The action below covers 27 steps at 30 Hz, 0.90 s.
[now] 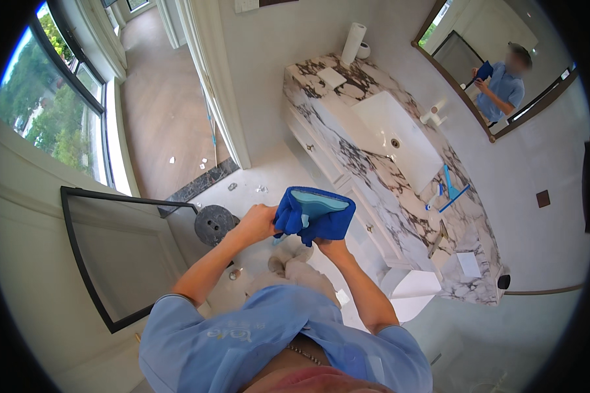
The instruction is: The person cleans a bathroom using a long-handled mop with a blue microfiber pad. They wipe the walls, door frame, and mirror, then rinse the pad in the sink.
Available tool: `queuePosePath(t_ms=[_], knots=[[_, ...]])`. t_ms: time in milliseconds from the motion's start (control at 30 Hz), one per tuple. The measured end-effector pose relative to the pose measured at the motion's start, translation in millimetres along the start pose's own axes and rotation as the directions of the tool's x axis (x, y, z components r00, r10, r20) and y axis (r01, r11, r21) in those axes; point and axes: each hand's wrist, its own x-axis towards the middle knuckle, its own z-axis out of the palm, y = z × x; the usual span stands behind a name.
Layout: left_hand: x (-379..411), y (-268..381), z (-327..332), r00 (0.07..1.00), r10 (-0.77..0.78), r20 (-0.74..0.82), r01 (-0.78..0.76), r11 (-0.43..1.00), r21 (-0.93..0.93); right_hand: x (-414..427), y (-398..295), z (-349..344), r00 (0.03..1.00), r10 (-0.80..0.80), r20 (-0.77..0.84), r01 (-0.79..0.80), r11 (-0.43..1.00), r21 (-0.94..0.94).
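In front of my chest I hold a dark blue cloth wrapped around a flat, light-blue plastic tool head. My left hand grips the bunched cloth at its left side; a short light-blue piece, perhaps the handle, shows below. From beneath, my right hand holds the cloth's lower right edge, its fingers mostly hidden by the fabric. A blue squeegee and a small blue-and-white brush lie on the marble countertop to the right.
The countertop has a white sink, a paper towel roll and a scraper-like tool. A toilet stands at right. A black-framed screen leans at left near a round dark stone piece. Scraps lie near the doorway threshold.
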Motion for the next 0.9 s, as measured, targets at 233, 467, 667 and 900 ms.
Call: queuePosePath(t_ms=[233,467,667,900], knots=[[4.7,-9.0,2.5,0.993,-0.071,-0.093,0.078,0.994,0.074,12.7,33.0,23.6,0.982,0.165,0.087,-0.165,0.986,-0.007],[8.1,30.0,-47.0,0.981,-0.082,-0.177,0.080,0.997,-0.017,-2.2,68.7,30.9,0.915,0.222,0.337,-0.348,0.857,0.380],[55.9,124.1,-148.5,0.940,-0.017,-0.339,-0.009,0.997,-0.075,-8.5,88.1,131.1,0.955,0.157,0.252,-0.238,0.912,0.334],[101.7,104.9,-136.7,0.903,0.275,-0.329,-0.409,0.781,-0.471,77.1,64.7,96.5,0.933,0.354,-0.061,-0.331,0.912,0.241]])
